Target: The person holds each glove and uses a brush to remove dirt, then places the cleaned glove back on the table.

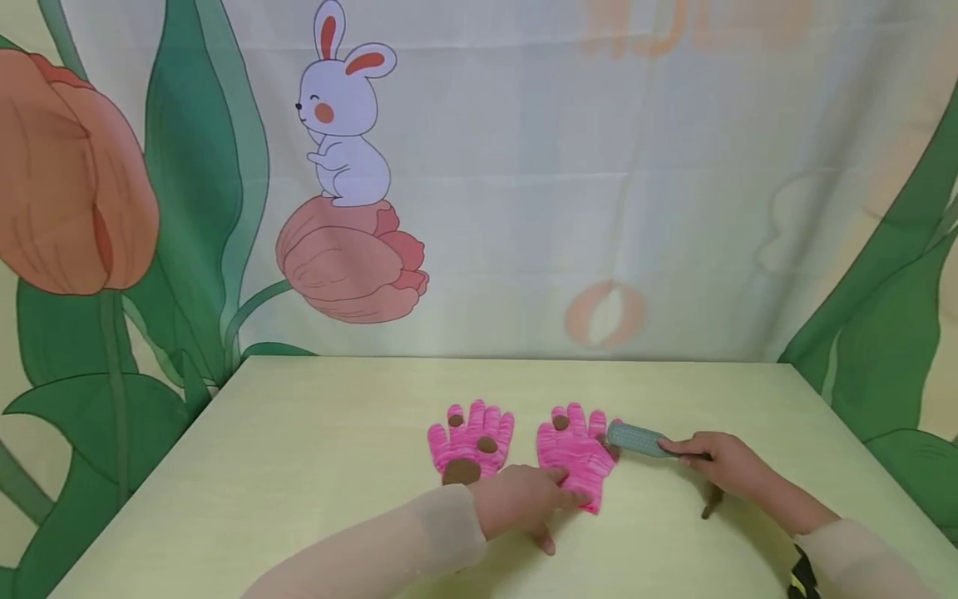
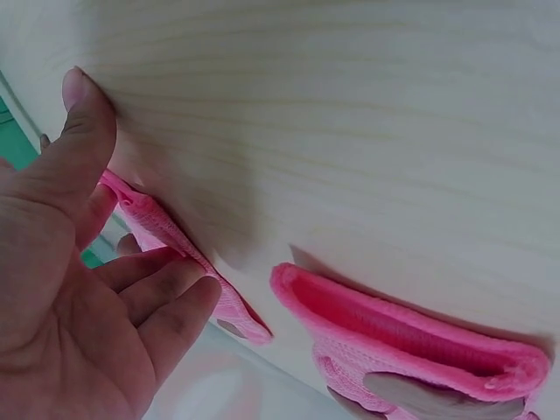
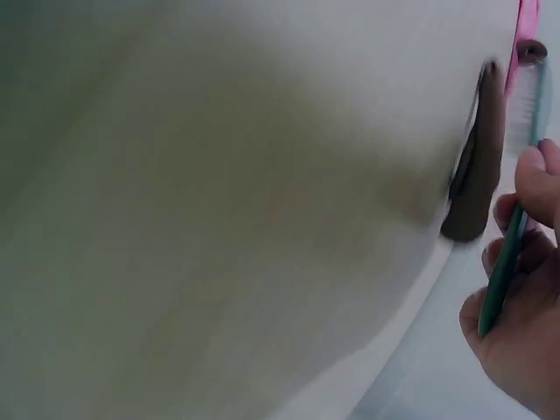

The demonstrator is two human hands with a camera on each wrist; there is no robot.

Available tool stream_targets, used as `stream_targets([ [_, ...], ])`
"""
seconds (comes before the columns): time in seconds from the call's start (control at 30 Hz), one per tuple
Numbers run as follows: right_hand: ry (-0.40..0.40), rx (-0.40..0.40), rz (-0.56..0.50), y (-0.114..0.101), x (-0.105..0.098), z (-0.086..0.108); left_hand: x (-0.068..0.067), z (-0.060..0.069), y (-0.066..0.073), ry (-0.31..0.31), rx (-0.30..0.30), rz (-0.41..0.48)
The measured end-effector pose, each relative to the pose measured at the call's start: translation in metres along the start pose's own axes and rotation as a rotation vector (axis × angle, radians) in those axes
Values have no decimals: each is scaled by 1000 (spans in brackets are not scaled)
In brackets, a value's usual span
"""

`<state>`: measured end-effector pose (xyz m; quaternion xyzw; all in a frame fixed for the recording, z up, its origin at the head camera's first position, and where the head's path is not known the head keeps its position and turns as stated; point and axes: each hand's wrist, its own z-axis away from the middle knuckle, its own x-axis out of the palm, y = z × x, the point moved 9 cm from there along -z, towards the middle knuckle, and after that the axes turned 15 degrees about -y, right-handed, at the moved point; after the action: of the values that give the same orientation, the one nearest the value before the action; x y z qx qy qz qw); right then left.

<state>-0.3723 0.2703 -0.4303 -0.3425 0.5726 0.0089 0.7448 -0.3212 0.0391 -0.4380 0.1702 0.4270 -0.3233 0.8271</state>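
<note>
Two pink knitted gloves with brown patches lie side by side on the table. My left hand (image 1: 524, 497) rests its extended fingers on the cuff end of the right-hand glove (image 1: 567, 453); its thumb points away from the glove. The other glove (image 1: 466, 438) lies partly behind my left wrist, and its cuff (image 2: 411, 337) gapes open in the left wrist view. My right hand (image 1: 729, 462) grips the dark handle of a green brush (image 1: 636, 438). The brush head meets the thumb side of the right-hand glove, at a brown patch. Bristles (image 3: 523, 105) show in the right wrist view.
A dark brown strip (image 1: 713, 501) lies on the pale wooden table (image 1: 322, 449) below my right hand. Behind the table hangs a cloth (image 1: 509, 208) printed with a rabbit and tulips. A black and yellow thing (image 1: 804, 576) shows beside the right sleeve.
</note>
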Motion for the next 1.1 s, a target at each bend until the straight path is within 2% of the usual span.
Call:
stream_targets([
  [0.13,32,31,42,7,-13,13,0,-1,-1,1,-8,-9],
  [0.27,87,-22,7,-14,-22,9,0,1,-1,-1,-16,-7],
  [0.33,78,-66,-23,-28,-18,1,0,1,-1,1,-15,-18],
  [0.43,7,-108,-60,-39,-4,-11,0,2,-1,4,-13,-20],
  [0.5,-24,-107,-58,-37,3,-13,0,2,-2,6,-8,-17],
  [0.6,-25,-73,-36,-25,7,-10,1,2,-3,10,0,-4],
  [0.77,-14,4,33,-4,1,4,3,-2,-3,19,-6,-9],
  [0.9,4,57,86,8,-12,16,3,-4,-3,21,-16,-14],
  [1.0,54,52,99,6,-26,23,2,-3,-3,21,-18,-19],
  [1.1,96,12,91,-8,-33,21,1,-3,-1,23,-17,-23],
])
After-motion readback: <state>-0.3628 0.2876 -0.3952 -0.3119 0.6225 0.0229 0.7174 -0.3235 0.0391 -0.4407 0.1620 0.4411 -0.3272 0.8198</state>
